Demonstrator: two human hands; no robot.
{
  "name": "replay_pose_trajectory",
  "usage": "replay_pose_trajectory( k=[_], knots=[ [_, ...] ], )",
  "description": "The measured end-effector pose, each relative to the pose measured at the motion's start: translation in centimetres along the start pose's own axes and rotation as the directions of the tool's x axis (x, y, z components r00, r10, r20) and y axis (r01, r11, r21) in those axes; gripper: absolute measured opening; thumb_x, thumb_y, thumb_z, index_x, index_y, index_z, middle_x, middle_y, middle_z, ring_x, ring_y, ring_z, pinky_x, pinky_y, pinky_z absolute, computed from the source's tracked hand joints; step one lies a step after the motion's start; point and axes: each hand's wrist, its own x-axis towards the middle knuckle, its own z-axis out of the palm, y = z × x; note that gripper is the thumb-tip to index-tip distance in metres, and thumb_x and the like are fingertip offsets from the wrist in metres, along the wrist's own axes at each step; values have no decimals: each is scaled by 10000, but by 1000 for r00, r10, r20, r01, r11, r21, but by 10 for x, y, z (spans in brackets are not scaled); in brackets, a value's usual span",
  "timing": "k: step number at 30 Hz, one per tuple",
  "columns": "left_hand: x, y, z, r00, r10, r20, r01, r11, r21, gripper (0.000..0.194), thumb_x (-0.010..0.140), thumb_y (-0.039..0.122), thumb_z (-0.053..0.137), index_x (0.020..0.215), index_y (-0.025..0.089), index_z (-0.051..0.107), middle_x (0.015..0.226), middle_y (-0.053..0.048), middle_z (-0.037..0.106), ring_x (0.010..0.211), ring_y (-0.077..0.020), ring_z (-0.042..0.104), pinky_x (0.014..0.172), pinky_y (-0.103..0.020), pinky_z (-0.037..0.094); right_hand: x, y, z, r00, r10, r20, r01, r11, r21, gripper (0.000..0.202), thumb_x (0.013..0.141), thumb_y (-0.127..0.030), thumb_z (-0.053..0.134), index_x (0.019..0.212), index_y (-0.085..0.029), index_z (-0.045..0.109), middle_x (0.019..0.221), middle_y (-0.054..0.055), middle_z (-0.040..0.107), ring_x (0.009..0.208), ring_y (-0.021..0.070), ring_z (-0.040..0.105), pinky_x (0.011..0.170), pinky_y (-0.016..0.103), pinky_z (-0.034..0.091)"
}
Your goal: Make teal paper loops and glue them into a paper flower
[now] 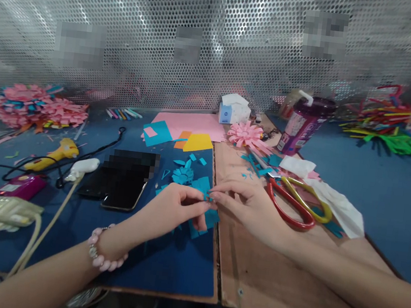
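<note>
Blue paper [211,220] lies under the fingers, at the edge of the desk's [177,274] blue part. The left hand [174,207] and right hand [257,207] meet at their fingertips, pinched on a small blue piece mostly hidden there. A blue paper flower [183,173] sits just beyond; scissors [307,225] rest near the right hand.

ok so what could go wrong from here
The left hand is close by the blue paper flower, so it might brush and bend it. The red scissor handle lies beside the right hand; a sideways move could knock it. The purple cup stands near the pink paper flower, which could get wet if any drink inside spills.
</note>
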Motion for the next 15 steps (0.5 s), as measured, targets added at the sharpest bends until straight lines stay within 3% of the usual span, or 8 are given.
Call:
replay_pose_trajectory(
  k=[4, 8, 12, 15],
  knots=[
    [1, -1, 0, 1000, -2, 11, 2, 1000, 0, 281, 862, 324, 540, 674, 149, 655, 643, -36, 696, 605, -110, 598, 646, -223, 488, 0, -1, 0, 1000, 2, 10, -2, 1000, 7, 138, 879, -224, 574, 810, -200, 691, 823, 3, 691, 771, 124, 624, 691, 261, 472],
    [2, -2, 1, 998, -56, 25, 57, 998, -40, 224, 857, 339, 551, 805, 142, 642, 619, -17, 679, 529, -96, 576, 563, -209, 484, 0, -1, 0, 1000, 7, 8, -7, 1000, -16, 149, 871, -225, 576, 785, -203, 695, 798, 2, 692, 748, 128, 619, 679, 266, 470],
    [-1, -1, 1, 995, -66, -74, 68, 998, 17, 296, 833, 399, 590, 998, 153, 600, 586, 11, 640, 506, -109, 574, 507, -209, 483, 2, 2, -1, 999, 15, -44, -18, 997, -75, 151, 861, -259, 592, 786, -207, 712, 790, 3, 698, 705, 124, 605, 616, 249, 446],
    [-2, -1, -2, 986, 1, -169, 12, 997, 74, 294, 868, 402, 543, 1018, 158, 610, 579, 14, 616, 488, -101, 558, 479, -193, 471, 2, 6, -2, 998, 42, -53, -46, 995, -89, 163, 867, -296, 587, 816, -216, 720, 794, -2, 702, 697, 122, 600, 592, 242, 432]
  ],
)
